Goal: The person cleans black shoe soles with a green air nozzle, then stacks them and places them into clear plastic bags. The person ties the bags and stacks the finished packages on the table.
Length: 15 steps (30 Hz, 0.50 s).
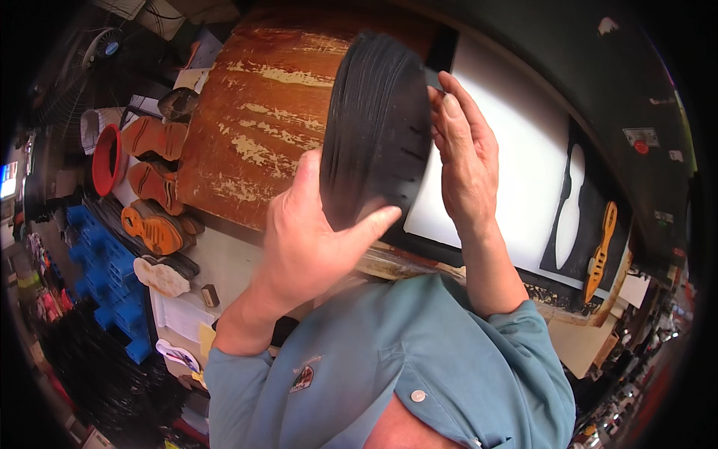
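Observation:
A thick stack of thin black sheets cut to a rounded, sole-like outline (374,127) is held upright in front of me. My left hand (307,232) is closed around its lower left side, with the thumb across the near face. Short dark slits mark the stack's right face. My right hand (467,153) is at the right edge of the stack, its fingers stretched upward and the fingertips close against that edge. Whether they press on it cannot be made out. Below the stack lies a white board (508,142).
A scraped brown wooden board (247,112) lies left of the stack. At right are a white sole-shaped piece (570,209) on black sheet and an orange slotted sole-shaped piece (600,251). Orange-brown soles (153,228), a red bowl (107,161) and blue plastic crates (108,277) are far left.

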Each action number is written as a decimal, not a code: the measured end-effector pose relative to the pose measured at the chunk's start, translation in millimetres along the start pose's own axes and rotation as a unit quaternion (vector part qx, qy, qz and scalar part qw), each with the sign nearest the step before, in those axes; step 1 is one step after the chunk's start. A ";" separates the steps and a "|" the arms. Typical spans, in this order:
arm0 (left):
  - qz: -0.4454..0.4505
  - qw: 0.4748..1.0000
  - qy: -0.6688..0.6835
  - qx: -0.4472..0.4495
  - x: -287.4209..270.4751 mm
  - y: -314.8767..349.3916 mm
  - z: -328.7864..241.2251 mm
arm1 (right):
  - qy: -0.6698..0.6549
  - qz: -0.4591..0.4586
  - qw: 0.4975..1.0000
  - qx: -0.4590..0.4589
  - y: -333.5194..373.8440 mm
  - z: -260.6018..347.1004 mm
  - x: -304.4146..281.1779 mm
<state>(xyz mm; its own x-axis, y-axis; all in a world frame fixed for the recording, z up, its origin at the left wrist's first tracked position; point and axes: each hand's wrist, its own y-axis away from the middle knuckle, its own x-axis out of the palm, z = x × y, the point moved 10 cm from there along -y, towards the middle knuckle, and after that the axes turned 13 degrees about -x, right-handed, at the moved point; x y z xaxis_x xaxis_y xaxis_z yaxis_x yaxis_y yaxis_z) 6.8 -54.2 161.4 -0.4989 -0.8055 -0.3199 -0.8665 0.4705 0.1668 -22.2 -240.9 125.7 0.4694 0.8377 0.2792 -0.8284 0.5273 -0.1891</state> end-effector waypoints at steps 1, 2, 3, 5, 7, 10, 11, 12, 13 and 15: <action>-0.039 0.995 -0.081 0.031 -4.2 0.7 -5.9 | 0.029 -0.016 0.999 -0.012 3.6 -0.3 -7.4; -0.066 0.989 -0.125 0.031 -7.5 -2.8 -5.3 | 0.033 -0.006 0.999 -0.012 8.9 -4.8 -6.1; -0.065 0.989 -0.132 0.018 -8.3 -6.3 -2.3 | 0.051 0.031 0.998 0.015 19.0 -10.2 -2.9; -0.061 0.988 -0.142 -0.004 -9.8 -13.1 2.5 | 0.069 0.051 0.995 0.042 33.9 -23.9 2.0; 0.027 0.998 -0.003 -0.053 1.1 -16.2 12.4 | -0.016 0.037 0.998 0.054 42.7 -31.6 2.2; 0.159 0.944 0.250 -0.143 25.5 -10.0 22.5 | -0.130 0.047 0.983 0.117 54.4 -42.4 2.4; 0.164 0.935 0.272 -0.157 31.5 -7.6 24.7 | -0.171 0.060 0.978 0.100 53.7 -37.3 3.3; 0.163 0.924 0.308 -0.158 37.7 -5.7 25.0 | -0.179 0.064 0.978 0.084 53.0 -31.2 -1.0; 0.167 0.912 0.341 -0.157 44.2 -4.5 24.7 | -0.185 0.073 0.978 0.062 51.7 -23.7 -4.1; 0.140 0.932 0.308 -0.130 46.4 -5.2 23.0 | -0.108 0.058 0.988 0.096 51.6 -26.5 -18.1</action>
<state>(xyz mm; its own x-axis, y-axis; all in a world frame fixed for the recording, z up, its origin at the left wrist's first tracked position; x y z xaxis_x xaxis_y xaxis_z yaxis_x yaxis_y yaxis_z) -11.5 -85.8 124.2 -0.5515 -0.7561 0.3523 -0.6359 0.6544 0.4091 -65.4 -225.0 86.0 0.3096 0.8296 0.4647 -0.9249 0.3761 -0.0552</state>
